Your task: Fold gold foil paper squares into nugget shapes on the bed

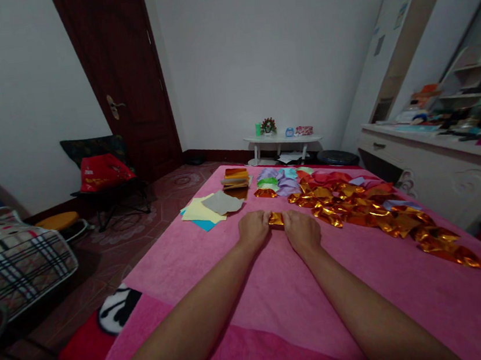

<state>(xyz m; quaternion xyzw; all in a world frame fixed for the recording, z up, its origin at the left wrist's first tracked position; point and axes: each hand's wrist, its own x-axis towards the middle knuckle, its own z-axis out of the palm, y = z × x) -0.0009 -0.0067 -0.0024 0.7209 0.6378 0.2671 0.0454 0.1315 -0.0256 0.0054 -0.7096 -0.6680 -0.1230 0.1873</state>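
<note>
grip first: what is it on?

left hand (254, 228) and right hand (303, 232) are each clamped on one end of a gold foil piece (276, 219), low over the pink cloth (253, 286), about midway between its left and right edges.

and doing that well?

i'd pinch both ends evenly and press without tugging; thin foil probably tears or springs open.

what's hard to make out?

the fingertips hide behind the knuckles, so i can't tell the folds under them. toward the right edge, foil bundles (397, 222) overlap too closely to count. toward the left edge, paper sheets (209, 208) cover much of a blue one (206, 225). near the far edge, the paper stack (235, 182) has layers too dim to separate.
</note>
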